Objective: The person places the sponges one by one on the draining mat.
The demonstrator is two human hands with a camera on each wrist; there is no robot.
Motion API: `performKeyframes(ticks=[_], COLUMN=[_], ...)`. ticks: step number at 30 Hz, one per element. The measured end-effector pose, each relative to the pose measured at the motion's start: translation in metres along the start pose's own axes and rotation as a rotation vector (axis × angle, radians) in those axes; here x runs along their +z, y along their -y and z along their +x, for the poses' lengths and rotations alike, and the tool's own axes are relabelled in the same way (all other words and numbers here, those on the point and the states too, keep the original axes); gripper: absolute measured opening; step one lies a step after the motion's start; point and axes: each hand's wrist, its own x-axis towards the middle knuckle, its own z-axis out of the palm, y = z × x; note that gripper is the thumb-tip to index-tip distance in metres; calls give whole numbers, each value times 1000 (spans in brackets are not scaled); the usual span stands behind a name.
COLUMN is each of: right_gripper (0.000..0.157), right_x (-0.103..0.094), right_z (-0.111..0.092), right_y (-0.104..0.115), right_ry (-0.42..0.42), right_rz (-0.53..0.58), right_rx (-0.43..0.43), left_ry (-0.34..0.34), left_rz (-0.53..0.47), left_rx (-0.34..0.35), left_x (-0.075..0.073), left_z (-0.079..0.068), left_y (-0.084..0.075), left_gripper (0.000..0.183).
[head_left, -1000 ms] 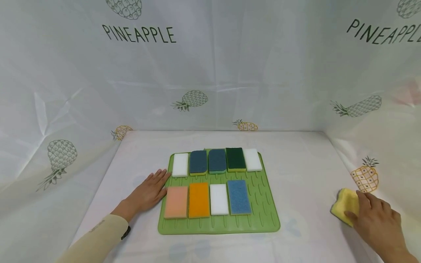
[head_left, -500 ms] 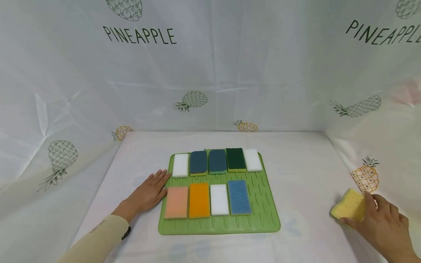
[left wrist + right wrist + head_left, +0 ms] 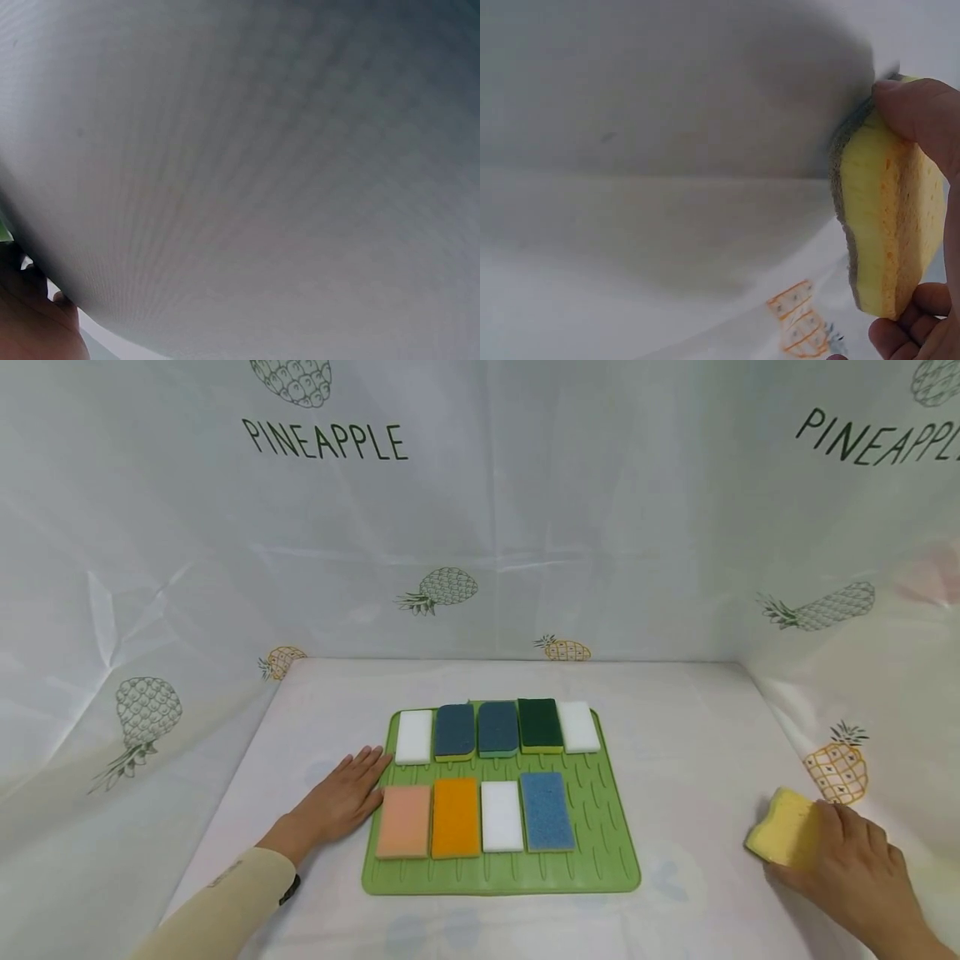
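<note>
At the right side of the table my right hand (image 3: 858,864) grips a yellow sponge (image 3: 783,829) with wavy sides. In the right wrist view the sponge (image 3: 896,217) shows a dark scouring layer on one face, with my thumb (image 3: 922,112) and fingers on opposite edges. My left hand (image 3: 341,797) lies flat, its fingertips at the left edge of a green ribbed mat (image 3: 607,827). Two rows of sponges lie on that mat, among them a pink sponge (image 3: 403,822), an orange sponge (image 3: 455,818) and a blue sponge (image 3: 547,812). Little of my left hand (image 3: 37,322) shows in its wrist view.
The mat's back row holds white sponges (image 3: 414,737), dark blue sponges (image 3: 454,729) and a dark green sponge (image 3: 540,723). A white sponge (image 3: 501,816) lies in the front row. Pineapple-printed sheeting (image 3: 600,527) stands behind and beside the white table (image 3: 682,735).
My right hand has turned the yellow sponge a little and shifted it slightly to the left, its fingers now further over it. My left hand and the sponges on the mat have stayed put.
</note>
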Motion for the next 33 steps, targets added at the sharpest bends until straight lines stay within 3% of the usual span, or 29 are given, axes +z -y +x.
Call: performKeyframes(ticks=[3,10,21,24,33], right_gripper=[121,123,111,103,103], right_x=[4,16,21,20,19], right_z=[11,49,87,92,96], right_y=[8,41,106,120,154], right_ry=[-24,-185,-73,-56,-27], right_rz=[4,4,33,38,44], right_rx=[-73,-301,-440,-481,-547], left_ry=[6,13,19,22,21], left_rz=[6,12,14,8,1], left_rx=[-5,-12,-16,-20,-32], left_x=[0,-1,-2,-1,0], left_z=[-1,-2,0,1,2], left_y=[-1,-3,-4,-4,-3], left_gripper=[64,63,64,64,64])
